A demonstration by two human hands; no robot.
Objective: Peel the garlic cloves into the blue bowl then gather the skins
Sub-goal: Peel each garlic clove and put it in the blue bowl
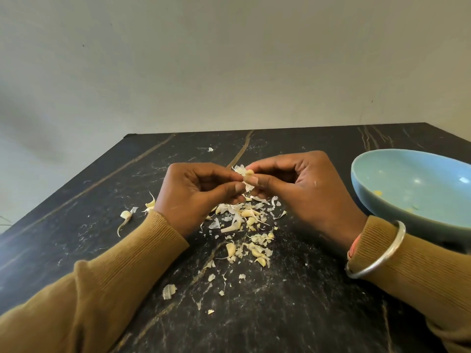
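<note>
Both hands meet above the middle of the dark table. My right hand [300,189] pinches a small garlic clove [249,172] between thumb and fingers. My left hand [196,192] pinches the papery skin [240,169] hanging off that clove. Below the hands lies a loose pile of skins and unpeeled cloves [242,220]. The blue bowl [377,200] stands at the right, close to my right wrist, with a few pale yellow bits inside.
The black marble-look table [102,200] ends at a pale wall behind. Stray cloves [126,215] lie left of my left wrist. More skin flakes [168,291] are scattered toward the near edge. A silver bangle [379,253] sits on my right sleeve.
</note>
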